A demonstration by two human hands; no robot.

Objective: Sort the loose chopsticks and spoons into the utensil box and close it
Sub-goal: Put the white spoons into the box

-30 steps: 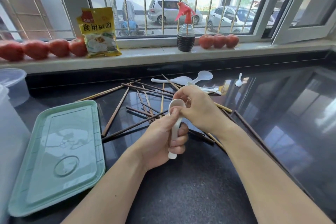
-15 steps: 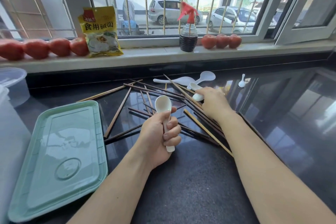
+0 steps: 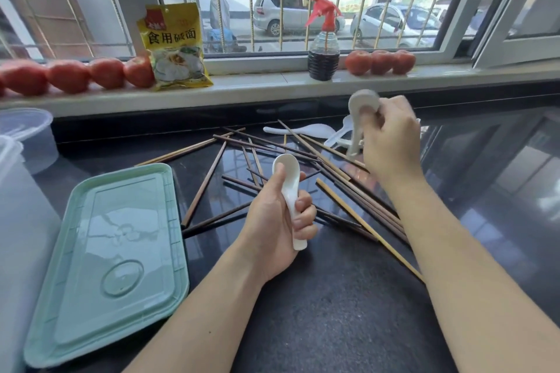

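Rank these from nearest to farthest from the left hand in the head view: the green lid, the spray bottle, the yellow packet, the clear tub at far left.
1. green lid: on the counter just left of the left hand.
2. yellow packet: on the sill, up and left.
3. spray bottle: on the sill, up and right; too close to call with the packet.
4. clear tub: back-left corner.

- "食用碱面" is printed in dark characters on the yellow packet (image 3: 175, 45), far left on the sill.
- The packet's red corner logo is too blurred to be read.
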